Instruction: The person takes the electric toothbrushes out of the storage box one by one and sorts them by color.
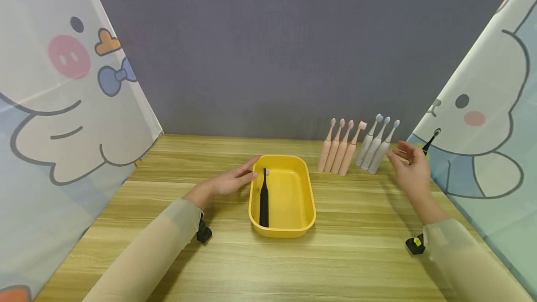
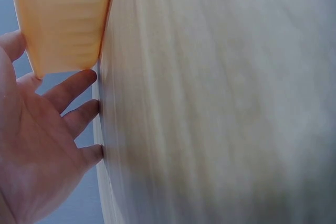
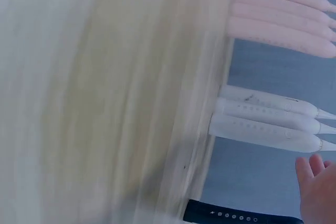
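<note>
My left hand (image 1: 232,180) touches the left rim of a yellow tray (image 1: 282,232); in the left wrist view its fingers (image 2: 79,82) are spread beside the tray's end wall. A black electric toothbrush (image 1: 264,204) lies inside the tray along its left side. My right hand (image 1: 413,171) is raised between three white electric toothbrushes (image 1: 379,156) and another upright black toothbrush (image 1: 428,145). Its fingertips (image 3: 304,166) are near the closest white toothbrush with a gap, nothing visible between them. In the head view the hand hides most of that black toothbrush.
Several pink electric toothbrushes (image 1: 336,156) stand in a row to the left of the white ones. Behind the wood-grain table (image 1: 327,269) rises a grey panel (image 1: 268,50). Cartoon-printed curtains (image 1: 75,120) hang at both sides.
</note>
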Demonstrator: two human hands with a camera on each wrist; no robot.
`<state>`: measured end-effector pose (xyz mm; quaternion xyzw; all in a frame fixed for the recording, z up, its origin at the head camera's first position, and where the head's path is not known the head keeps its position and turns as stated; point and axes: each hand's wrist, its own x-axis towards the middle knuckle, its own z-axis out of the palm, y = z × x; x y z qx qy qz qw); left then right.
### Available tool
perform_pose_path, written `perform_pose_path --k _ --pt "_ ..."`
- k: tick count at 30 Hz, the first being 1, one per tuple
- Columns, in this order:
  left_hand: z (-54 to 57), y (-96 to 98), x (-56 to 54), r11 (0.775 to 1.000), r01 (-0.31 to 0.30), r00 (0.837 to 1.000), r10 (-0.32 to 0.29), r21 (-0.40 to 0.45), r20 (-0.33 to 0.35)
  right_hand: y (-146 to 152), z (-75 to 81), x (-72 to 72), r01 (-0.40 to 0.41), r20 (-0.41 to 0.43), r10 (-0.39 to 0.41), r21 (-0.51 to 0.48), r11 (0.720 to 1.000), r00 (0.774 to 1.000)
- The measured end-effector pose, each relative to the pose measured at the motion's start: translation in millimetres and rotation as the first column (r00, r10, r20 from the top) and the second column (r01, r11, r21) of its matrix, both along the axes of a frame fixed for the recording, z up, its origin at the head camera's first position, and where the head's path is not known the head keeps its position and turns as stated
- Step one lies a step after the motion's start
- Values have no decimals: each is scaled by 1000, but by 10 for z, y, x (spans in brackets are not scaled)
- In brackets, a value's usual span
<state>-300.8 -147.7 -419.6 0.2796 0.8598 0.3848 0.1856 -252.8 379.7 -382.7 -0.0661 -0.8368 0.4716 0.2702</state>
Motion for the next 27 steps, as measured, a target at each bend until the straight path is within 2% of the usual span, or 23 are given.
perform_pose_path --k 3,6,11,18,27 --pt "6 3 2 1000 -5 1000 5 4 -1 -8 12 47 -2 -35 1 -39 999 999" --pt "9 4 0 1000 -9 1000 9 9 0 0 -11 63 -31 -62 29 -36 999 998" --pt "-5 4 -7 1000 -3 1000 3 8 -7 -50 -66 85 -108 -98 105 -26 994 990" --pt "2 7 8 1000 -12 1000 12 7 13 -289 -58 153 -264 -154 252 -61 963 955" --pt "9 28 7 1000 -8 1000 8 19 16 -654 -44 285 -369 -129 370 29 929 920"
